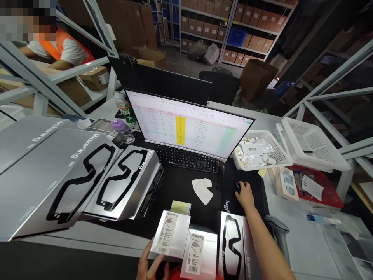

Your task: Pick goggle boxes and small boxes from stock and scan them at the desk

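My right hand (246,196) is wrapped over a black computer mouse (238,187) on the dark desk mat. Only the front of the mouse shows. My left hand (152,266) grips the lower left corner of a small silver box (177,237) with a printed barcode label. Beside it, nearer to me, a matching labelled silver box (208,254) touches its right side. Another silver box (231,245) with a black glasses-frame print is by my right forearm. A lit monitor (192,124) shows a spreadsheet with a yellow column, behind a black keyboard (186,158).
Large silver boxes (72,175) crowd the left side. On the right are a white basket (281,155) of small packets, a red tray (329,196) and a barcode scanner (278,227). A purple-lidded bottle (118,125) stands left of the monitor. A person in an orange vest (61,44) is beyond the frame.
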`<act>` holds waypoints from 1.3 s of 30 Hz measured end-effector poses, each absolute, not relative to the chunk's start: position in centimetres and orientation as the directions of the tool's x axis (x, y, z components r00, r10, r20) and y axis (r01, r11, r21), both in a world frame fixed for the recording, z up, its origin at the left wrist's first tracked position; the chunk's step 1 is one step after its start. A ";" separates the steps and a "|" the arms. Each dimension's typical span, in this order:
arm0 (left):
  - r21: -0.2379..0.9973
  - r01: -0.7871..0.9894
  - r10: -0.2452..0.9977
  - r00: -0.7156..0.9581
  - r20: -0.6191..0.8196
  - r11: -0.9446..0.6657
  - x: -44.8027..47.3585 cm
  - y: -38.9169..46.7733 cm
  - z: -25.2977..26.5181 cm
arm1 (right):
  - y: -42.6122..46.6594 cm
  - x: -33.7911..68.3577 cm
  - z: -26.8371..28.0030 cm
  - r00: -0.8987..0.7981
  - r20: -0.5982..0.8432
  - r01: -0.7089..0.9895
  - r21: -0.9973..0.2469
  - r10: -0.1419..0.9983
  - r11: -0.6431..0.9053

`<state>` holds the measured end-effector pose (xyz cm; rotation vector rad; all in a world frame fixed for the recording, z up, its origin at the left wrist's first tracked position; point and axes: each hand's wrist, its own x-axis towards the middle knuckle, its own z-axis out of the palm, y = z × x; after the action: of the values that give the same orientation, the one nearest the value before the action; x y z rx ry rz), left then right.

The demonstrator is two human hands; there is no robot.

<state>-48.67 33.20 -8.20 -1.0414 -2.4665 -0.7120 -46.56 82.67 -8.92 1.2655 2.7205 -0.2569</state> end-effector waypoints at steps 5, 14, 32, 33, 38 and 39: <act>0.338 0.735 0.544 -0.668 0.508 0.587 -48.4 33.3 -8.0 | 82.6 -46.4 -8.9 -0.645 -0.178 0.764 -0.115 0.744 0.635; 0.372 0.699 0.460 -0.696 0.551 0.611 -49.2 35.2 -4.7 | 82.2 -46.8 -7.4 -0.646 -0.172 0.763 -0.174 0.743 0.623; 0.443 0.707 0.500 -0.705 0.503 0.551 -48.4 35.0 -5.5 | 83.5 -46.3 -8.8 -0.632 -0.224 0.774 -0.135 0.742 0.619; 0.443 0.700 0.493 -0.711 0.501 0.560 -48.4 35.0 -5.5 | 83.4 -46.3 -8.6 -0.633 -0.227 0.773 -0.134 0.740 0.621; 0.363 0.722 0.488 -0.676 0.552 0.589 -48.4 35.1 -4.5 | 82.3 -46.3 -7.2 -0.644 -0.219 0.765 -0.158 0.733 0.625; 0.345 0.715 0.486 -0.679 0.550 0.608 -48.5 35.0 -4.5 | 82.1 -46.4 -7.0 -0.640 -0.214 0.768 -0.163 0.738 0.619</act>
<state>-48.49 34.98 -4.47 -0.9582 -2.4335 -0.7767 -46.42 82.09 -7.03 1.2679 2.7113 -0.3630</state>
